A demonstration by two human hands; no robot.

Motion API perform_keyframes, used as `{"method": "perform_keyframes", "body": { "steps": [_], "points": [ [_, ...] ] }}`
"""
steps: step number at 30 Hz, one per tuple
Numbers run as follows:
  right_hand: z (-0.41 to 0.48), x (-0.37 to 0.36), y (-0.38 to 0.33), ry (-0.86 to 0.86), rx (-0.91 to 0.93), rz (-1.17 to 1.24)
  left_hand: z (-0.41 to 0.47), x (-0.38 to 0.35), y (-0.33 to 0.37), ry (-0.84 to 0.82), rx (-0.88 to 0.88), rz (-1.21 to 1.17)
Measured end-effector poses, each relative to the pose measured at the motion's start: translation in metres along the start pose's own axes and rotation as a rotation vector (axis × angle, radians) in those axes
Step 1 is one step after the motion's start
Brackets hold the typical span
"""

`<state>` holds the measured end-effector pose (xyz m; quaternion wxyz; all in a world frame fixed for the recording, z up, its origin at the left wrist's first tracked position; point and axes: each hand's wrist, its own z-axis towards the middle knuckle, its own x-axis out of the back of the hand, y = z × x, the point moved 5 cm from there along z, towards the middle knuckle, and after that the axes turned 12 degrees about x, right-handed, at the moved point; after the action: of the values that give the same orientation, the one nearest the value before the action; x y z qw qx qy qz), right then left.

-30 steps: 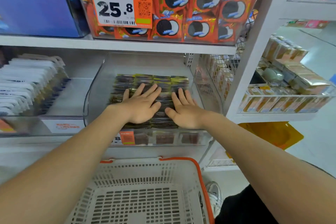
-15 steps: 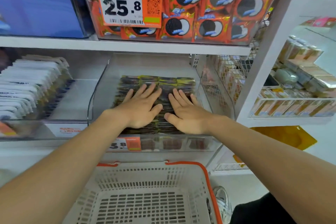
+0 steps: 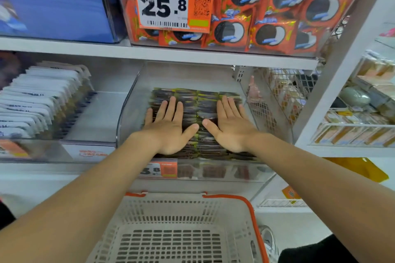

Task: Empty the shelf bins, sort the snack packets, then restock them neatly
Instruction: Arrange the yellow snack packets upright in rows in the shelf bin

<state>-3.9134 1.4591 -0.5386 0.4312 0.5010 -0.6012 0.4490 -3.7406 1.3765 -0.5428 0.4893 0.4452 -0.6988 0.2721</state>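
Observation:
A clear plastic shelf bin on the middle shelf holds dark snack packets with yellow-green edges, laid in tidy rows. My left hand lies flat on the left half of the packets, fingers straight and spread. Flat on the right half rests my right hand, its fingers also straight. Both palms press down on the packets and cover the middle rows. The thumbs nearly meet over the centre.
A white basket with an orange rim stands below the shelf. Left of the bin are white upright packets. Orange cookie packets and a 25.8 price tag sit above. A wire rack is at the right.
My two hands have slid apart across the packets, the left one leftward and the right one rightward. The camera has moved closer to the shelf.

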Motion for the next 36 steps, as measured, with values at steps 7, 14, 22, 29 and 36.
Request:
{"method": "perform_keyframes", "body": {
  "steps": [7,14,22,29,36],
  "points": [
    [0.005,0.006,0.001,0.039,-0.012,0.073,0.005,0.012,0.007,0.015,0.003,0.036],
    [0.041,0.005,0.008,0.056,-0.044,0.011,0.036,0.016,0.023,0.017,-0.024,0.025],
    [0.047,0.007,0.009,0.046,-0.044,0.008,0.042,0.020,0.024,0.013,-0.022,-0.036],
    [0.014,0.040,0.002,-0.048,-0.034,0.048,0.014,0.030,0.014,0.012,-0.045,0.038],
    [0.017,0.000,-0.021,0.016,0.050,0.040,0.019,0.009,0.005,-0.025,-0.062,0.049]
  ]
}}
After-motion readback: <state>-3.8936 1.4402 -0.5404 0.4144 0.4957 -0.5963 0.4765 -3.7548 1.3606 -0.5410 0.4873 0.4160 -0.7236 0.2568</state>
